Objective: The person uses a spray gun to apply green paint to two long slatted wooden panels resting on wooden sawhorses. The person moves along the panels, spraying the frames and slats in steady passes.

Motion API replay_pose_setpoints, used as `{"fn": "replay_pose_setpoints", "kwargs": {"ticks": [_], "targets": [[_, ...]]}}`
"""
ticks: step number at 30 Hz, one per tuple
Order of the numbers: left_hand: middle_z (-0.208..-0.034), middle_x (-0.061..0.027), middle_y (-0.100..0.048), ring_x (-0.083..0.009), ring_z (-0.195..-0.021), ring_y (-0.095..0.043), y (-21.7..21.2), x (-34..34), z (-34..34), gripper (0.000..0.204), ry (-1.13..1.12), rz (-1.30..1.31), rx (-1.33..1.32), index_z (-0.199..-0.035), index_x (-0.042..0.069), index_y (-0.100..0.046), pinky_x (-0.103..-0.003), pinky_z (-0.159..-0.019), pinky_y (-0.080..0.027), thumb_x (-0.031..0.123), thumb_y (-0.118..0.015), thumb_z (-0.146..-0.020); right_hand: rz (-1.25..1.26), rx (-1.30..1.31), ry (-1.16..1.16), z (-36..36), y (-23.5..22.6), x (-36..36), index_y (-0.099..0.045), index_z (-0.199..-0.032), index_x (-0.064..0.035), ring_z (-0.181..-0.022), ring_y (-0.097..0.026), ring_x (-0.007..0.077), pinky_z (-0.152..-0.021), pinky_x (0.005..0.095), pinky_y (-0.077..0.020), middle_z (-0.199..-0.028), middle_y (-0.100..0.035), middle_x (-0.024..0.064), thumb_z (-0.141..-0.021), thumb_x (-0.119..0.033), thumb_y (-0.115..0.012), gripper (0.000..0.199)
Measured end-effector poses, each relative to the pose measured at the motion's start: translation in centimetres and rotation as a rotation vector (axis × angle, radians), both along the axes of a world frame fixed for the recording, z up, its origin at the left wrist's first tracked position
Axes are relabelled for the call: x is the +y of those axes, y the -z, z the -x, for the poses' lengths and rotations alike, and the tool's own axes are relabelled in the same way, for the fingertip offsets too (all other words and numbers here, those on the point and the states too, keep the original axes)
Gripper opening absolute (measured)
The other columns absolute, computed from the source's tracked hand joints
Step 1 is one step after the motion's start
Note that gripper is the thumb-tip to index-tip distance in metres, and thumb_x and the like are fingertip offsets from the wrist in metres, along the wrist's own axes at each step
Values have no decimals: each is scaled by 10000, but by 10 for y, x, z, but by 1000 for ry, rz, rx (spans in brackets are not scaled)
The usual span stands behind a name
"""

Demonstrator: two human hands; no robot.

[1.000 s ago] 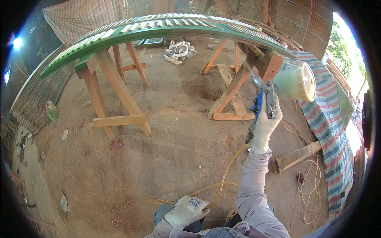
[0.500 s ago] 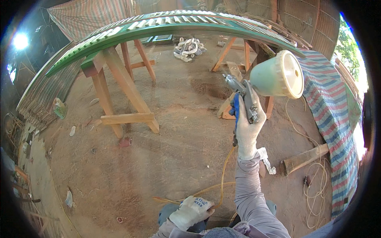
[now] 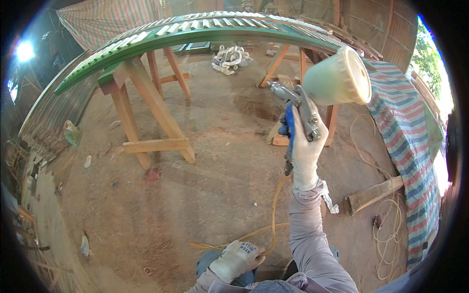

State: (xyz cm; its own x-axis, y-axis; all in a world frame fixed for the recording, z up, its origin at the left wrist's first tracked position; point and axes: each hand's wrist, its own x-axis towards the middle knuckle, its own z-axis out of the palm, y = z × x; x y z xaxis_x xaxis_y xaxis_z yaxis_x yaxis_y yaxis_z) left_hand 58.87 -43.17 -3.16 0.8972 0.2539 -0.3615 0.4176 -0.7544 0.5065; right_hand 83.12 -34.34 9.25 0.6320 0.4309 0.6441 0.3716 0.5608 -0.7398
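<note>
Right hand [image 3: 308, 151] holds spray gun [image 3: 307, 115] up, near side of green slatted panel [image 3: 205, 34].
Fingers wrapped round it; left hand [image 3: 234, 261] low, fingers curled at yellow hose [image 3: 274, 215] (can't tell if pinching).

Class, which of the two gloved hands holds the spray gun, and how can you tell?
The right hand: it is raised and grips the spray gun, while the left hand is lower, at the yellow hose.

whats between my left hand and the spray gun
In the head view, a yellow hose spans that stretch, curving from beside the left hand up to the spray gun's lower end, with brown floor behind it.
</note>
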Motion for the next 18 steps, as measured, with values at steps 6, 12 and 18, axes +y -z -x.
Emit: {"fn": "replay_pose_setpoints", "kwargs": {"ticks": [6,12,18], "targets": [[-930,-89,-750,-301,-914,-724,1,0,-6,350,16,0,-14,-1193,206,-693,-459,-808,-574,437,-570,-961,-23,65,132,-35,4,-26,-627,-1338,7,-666,-529,9,-582,184,-449,-878,-670,-2,-974,-5,-651,365],[-908,-90,-754,-304,-874,-730,13,-3,-9,322,20,-50,-167,-1126,181,-710,-459,-766,-581,425,-600,-946,-7,53,290,-65,4,-52,-637,-1318,2,-638,-555,20,-558,199,-473,-875,-669,-11,-987,-8,-625,332],[-873,-95,-752,-308,-829,-733,20,-5,-12,291,34,-55,-209,-1081,159,-710,-470,-729,-581,396,-631,-931,59,43,512,-91,12,-72,-627,-1321,14,-719,-576,41,-637,194,-487,-943,-668,8,-985,10,-618,336]]}}
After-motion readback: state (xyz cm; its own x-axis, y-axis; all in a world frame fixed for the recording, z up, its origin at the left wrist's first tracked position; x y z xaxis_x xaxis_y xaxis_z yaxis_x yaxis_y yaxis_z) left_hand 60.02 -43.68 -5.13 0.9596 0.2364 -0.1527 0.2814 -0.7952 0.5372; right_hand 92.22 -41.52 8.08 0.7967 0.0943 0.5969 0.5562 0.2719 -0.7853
